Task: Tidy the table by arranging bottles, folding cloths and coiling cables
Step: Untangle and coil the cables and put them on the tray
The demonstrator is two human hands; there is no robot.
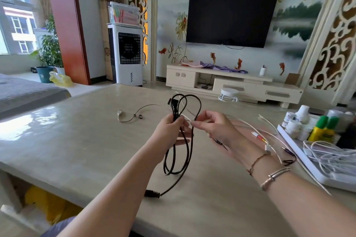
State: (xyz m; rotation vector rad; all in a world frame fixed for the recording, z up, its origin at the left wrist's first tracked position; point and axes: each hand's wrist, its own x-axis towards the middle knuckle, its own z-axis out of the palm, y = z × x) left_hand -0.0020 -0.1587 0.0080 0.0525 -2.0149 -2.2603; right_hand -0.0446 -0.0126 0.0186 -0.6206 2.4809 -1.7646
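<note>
Head view: left hand [171, 131] grips looped black rubber cable [181, 140] above beige table [77, 140], loops hanging vertical; right hand [213, 127] pinches thin white cable [250, 126] just beside, trailing right.

We see a dark TV [232, 18] on a painted wall [298, 5], above a cream cabinet [231, 82] where purple cloth [221, 67] lies beside a white cup [263, 70]. A white stool [229, 94] stands before the cabinet. To the left we find a white air cooler [126, 54] with a clear box [124, 13] on top, a red-brown pillar [65, 25], potted plants [49, 48], a teal pot [44, 74] and a yellow bag [59, 79]. A grey sofa [25, 92] lies at far left, and something yellow [46, 204] sits under the table [77, 140].
</note>
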